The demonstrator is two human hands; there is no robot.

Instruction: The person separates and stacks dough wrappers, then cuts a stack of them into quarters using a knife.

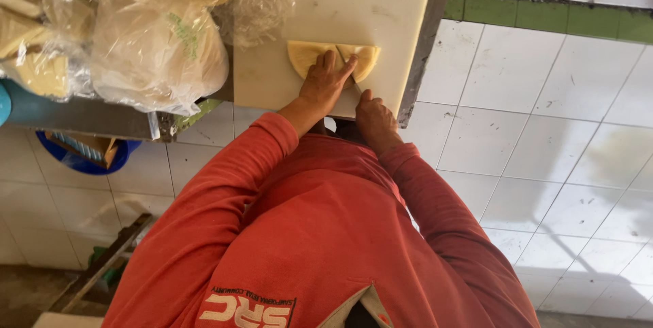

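While we press our left hand (pixel 325 84) flat, fingers spread, on the pale yellow half-round tortilla stack (pixel 306 55) | our right hand (pixel 373 118) grips a thin blade (pixel 345 63) just beside it | white worktop (pixel 340 2).

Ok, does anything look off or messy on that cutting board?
Nothing stands out. The left hand presses a folded stack of tortillas flat on the white board; the right hand sits at its edge.

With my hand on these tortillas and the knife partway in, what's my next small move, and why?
Probably draw the knife through toward you: the left hand pins the stacked half-round tortillas on the cutting board, and the cut looks unfinished.
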